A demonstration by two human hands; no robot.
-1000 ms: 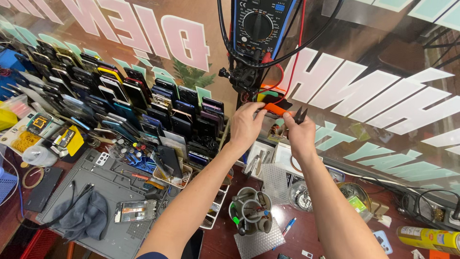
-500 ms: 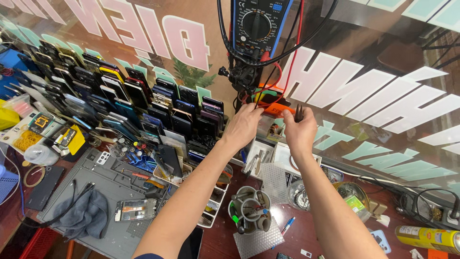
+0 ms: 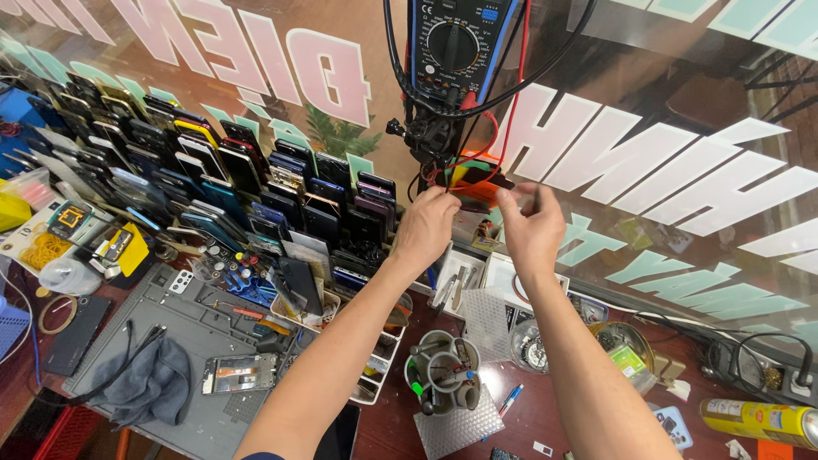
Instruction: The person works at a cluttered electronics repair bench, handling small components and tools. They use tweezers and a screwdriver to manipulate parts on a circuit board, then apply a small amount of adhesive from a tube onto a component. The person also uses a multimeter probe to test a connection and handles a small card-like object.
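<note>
Both my arms reach up toward the shop window. My left hand (image 3: 429, 223) pinches a dark cable or probe lead just under an orange device (image 3: 477, 183) with red and black wires. My right hand (image 3: 532, 223) is beside it, fingers curled near the same orange device; whether it grips anything is unclear. Above them hangs a blue-edged multimeter (image 3: 456, 43) with a round dial, its leads looping down to a black clamp (image 3: 430, 136).
Racks of several phones (image 3: 230, 183) fill the left. A grey work mat (image 3: 170, 341) holds a dark cloth (image 3: 145, 379) and an opened phone (image 3: 240, 373). A tool cup (image 3: 443, 373), trays and a yellow spray can (image 3: 758, 422) lie lower right.
Both hands have stayed at the orange device; the right hand has shifted slightly right and its fingers have spread, and the view has moved a little.
</note>
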